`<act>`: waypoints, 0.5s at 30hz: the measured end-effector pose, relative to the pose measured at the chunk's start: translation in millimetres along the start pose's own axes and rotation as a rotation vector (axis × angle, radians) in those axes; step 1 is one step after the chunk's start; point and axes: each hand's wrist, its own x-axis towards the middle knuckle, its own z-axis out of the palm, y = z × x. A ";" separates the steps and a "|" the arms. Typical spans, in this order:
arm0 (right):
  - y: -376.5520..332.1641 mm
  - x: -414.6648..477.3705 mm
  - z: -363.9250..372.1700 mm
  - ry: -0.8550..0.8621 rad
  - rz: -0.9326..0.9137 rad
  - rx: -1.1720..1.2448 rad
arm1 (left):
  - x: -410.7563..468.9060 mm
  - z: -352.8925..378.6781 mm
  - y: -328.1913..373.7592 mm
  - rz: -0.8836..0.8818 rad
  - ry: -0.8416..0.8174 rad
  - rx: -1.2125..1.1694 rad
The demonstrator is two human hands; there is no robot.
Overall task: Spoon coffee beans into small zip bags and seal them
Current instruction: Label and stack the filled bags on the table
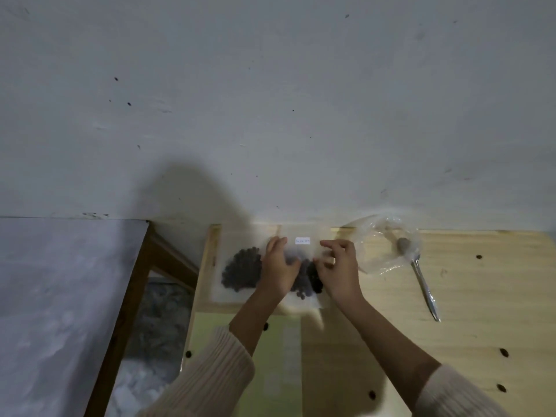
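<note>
Two small clear zip bags of dark coffee beans lie on the wooden table by the wall. One filled bag (240, 273) lies at the left. The other bag (304, 251), with a white label, lies between my hands. My left hand (278, 266) rests on that bag with fingers fairly straight, pressing near its top. My right hand (338, 266) pinches the bag's right top edge with curled fingers. A metal spoon (421, 275) lies to the right, its bowl under a crumpled clear plastic bag (388, 245).
The wooden table (481, 311) has dark holes in its top and meets a white wall at the back. A pale green sheet (270, 356) lies at the near left of the table. A grey surface (60, 296) with a wooden frame stands at the left.
</note>
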 end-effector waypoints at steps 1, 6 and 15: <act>1.8 1.3 2.2 -0.013 -0.006 -0.010 | 1.8 0.8 -0.9 -0.008 -0.003 0.019; 7.1 3.4 11.7 -0.063 -0.039 -0.093 | 5.7 4.4 -6.0 -0.048 -0.029 0.105; 15.6 -5.5 14.7 -0.224 -0.019 -0.196 | 1.5 7.6 -7.1 -0.017 -0.071 0.196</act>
